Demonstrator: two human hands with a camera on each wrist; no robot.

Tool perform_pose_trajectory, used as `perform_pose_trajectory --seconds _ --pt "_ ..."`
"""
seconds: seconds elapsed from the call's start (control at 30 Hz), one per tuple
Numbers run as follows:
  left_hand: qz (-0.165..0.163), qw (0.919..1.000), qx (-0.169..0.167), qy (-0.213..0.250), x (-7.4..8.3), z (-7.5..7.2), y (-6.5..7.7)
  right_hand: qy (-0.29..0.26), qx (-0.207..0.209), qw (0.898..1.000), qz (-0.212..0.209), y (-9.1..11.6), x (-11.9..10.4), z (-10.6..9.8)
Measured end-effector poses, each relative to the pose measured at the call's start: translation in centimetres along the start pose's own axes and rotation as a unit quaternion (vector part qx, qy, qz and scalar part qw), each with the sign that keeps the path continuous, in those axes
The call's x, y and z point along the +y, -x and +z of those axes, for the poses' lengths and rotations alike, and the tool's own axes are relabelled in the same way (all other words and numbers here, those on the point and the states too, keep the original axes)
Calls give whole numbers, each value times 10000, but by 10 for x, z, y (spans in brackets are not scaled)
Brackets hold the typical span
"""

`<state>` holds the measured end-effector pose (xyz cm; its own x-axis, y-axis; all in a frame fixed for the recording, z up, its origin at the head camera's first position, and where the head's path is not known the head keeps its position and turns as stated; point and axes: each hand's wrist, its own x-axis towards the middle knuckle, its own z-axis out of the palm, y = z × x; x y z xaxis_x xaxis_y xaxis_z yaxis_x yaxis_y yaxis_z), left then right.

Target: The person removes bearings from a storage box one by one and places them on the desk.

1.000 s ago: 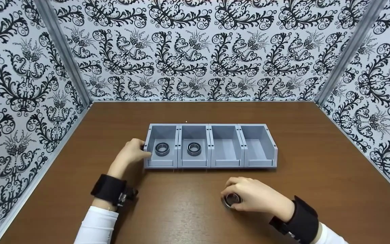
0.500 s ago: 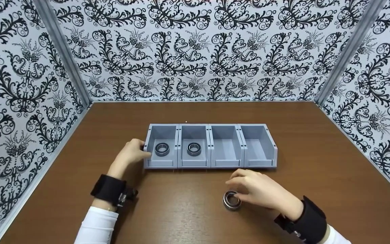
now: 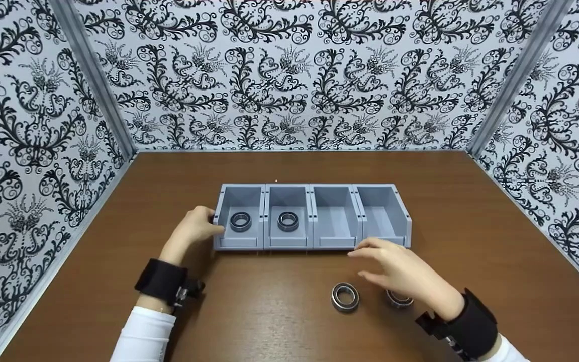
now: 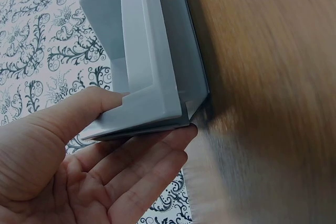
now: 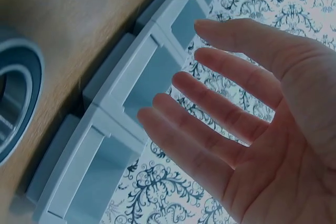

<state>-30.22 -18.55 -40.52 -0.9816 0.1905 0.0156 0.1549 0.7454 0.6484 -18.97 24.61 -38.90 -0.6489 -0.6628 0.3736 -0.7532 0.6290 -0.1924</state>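
My left hand (image 3: 196, 226) grips the left side wall of the leftmost grey storage bin (image 3: 242, 242); in the left wrist view the thumb lies over the wall's edge and the fingers are outside it. My right hand (image 3: 395, 266) hovers in front of the rightmost bin (image 3: 382, 221), fingers apart and holding nothing. On the table below it lies a ball bearing (image 3: 345, 307), a metal ring with a dark face. Partly hidden under the right hand is a second bearing (image 3: 400, 303); the right wrist view shows a bearing (image 5: 34, 98) large at its left edge.
Several grey bins stand joined in a row on the brown wooden table (image 3: 269, 301). One bearing (image 3: 240, 229) lies in the leftmost bin, another bearing (image 3: 288, 229) in the bin beside it. Patterned walls (image 3: 289, 75) enclose the table at the back and sides.
My right hand has let go of the bearing on the table and moved up and to the right. The second bearing now shows under it. My left hand stays on the bin.
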Motion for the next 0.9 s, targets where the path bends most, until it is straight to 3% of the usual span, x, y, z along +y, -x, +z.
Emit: perform_pose_trajectory --seconds 0.43,0.9 --pt "8 10000 40 -31 0 0 -1 167 368 9973 608 1 16 -7" --pt "-6 10000 18 2 -1 0 -1 135 689 9862 1497 7 40 -18"
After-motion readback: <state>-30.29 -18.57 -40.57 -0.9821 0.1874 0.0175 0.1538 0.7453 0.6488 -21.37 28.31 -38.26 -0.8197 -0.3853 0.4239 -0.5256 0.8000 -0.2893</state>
